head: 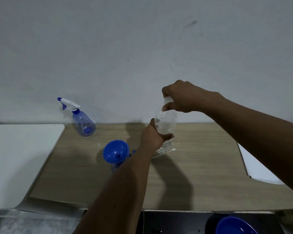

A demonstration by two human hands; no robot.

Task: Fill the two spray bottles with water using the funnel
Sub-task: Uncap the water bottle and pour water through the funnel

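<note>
Gripping hands: left hand [152, 137] wraps clear plastic water bottle [166, 122]; right hand [183, 98] pinches its white cap [168, 99].
Blue plastic funnel [113, 150]: in a translucent blue spray bottle [115, 167] beside my forearm [125, 186].
Risk: forearm may topple it.

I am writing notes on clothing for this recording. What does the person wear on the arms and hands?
Nothing visible. No sleeve shows anywhere up to the picture's edge. The left hand and the right hand have no glove, and no watch, bracelet or ring shows.
</note>
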